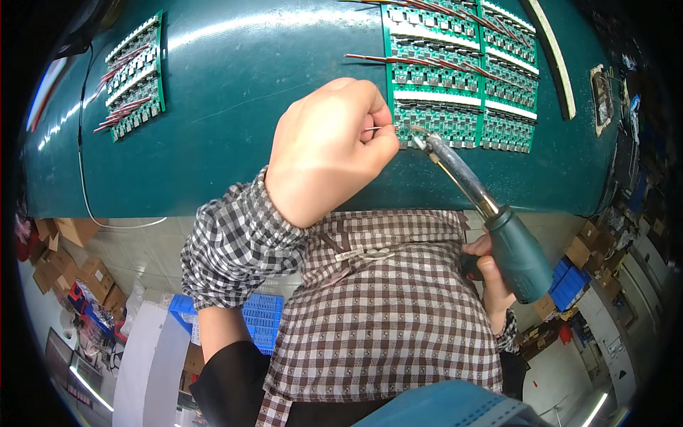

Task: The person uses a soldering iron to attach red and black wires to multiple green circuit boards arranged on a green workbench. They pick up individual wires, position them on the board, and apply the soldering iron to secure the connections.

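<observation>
My left hand is closed in a pinch on a thin wire, at the left edge of a panel of green circuit boards. In my right hand is a soldering iron with a dark green handle and a metal barrel. Its tip points up and left and is at the lower row of boards, just right of my left fingertips; whether it touches a pad I cannot tell. Red and dark wires lie across the upper rows of the panel.
A smaller green circuit board panel with red wires lies at the left of the green tabletop. At the right are a long pale strip and a soldering-tip tray. A blue crate stands below the table edge.
</observation>
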`<state>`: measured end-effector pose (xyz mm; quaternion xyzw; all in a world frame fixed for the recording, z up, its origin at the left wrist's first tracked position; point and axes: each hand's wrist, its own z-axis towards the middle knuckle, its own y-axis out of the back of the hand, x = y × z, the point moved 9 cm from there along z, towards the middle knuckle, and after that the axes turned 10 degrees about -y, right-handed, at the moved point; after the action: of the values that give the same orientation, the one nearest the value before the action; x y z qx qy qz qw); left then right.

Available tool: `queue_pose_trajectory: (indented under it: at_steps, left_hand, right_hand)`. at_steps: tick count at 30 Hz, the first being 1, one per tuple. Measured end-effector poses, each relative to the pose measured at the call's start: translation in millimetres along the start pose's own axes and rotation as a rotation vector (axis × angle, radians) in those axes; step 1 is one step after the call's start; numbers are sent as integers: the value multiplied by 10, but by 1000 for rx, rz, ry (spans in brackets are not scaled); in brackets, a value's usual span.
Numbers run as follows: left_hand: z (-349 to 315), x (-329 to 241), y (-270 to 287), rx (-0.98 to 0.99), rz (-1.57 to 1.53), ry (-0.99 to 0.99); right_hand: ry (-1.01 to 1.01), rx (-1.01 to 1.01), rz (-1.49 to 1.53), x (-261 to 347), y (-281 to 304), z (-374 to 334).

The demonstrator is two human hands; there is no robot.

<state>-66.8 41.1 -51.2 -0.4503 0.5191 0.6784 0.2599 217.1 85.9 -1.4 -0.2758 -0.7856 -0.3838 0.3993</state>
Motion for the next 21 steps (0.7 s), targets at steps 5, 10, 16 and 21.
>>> queue_pose_trajectory:
  at_steps: [5,10,16,21]
  left_hand:
    - [-11,-11,7,-31,13,-15]
    - [-17,-35,3,-43,20,-29]
    - [-2,-29,6,-37,19,-29]
    - [-6,-27,10,-47,11,-32]
  right_hand:
    - [-6,5,-69,47,-29,38]
    - [-21,7,-80,14,-10,10]
    - [-34,27,-109,-22,-5,2]
    - [-57,12,-86,-32,-1,-6]
